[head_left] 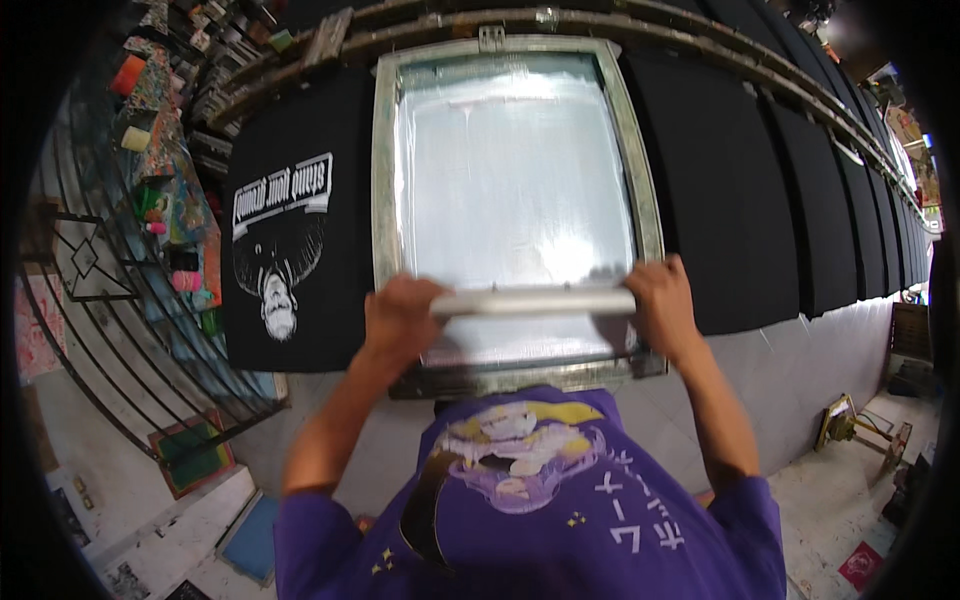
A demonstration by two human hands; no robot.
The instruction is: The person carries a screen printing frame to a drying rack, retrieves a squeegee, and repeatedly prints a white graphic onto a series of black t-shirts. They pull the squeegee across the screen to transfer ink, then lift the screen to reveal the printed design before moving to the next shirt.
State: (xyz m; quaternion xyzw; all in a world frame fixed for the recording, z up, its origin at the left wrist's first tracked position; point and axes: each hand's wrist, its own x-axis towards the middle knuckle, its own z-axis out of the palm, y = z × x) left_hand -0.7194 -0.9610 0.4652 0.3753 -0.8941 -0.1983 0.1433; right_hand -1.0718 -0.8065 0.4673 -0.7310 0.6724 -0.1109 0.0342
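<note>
A squeegee (537, 301) with a long pale handle lies crosswise over the near part of a screen printing frame (643, 190). My left hand (403, 312) is closed round its left end, a little blurred by motion. At the right end my right hand (660, 300) grips it, close to the frame's right side. White ink covers the screen's mesh (510, 170) and is shiny in places. The squeegee's blade is hard to make out under the handle. What lies beneath the screen is hidden.
On the left, a black shirt (300, 130) carries a white print. More black shirts (715, 190) lie in a row to the right. A long rail (690, 40) runs behind the frame. Paint-stained containers (130, 75) and metal bars (110, 370) are at the left; a yellow stand (838, 422) is at lower right.
</note>
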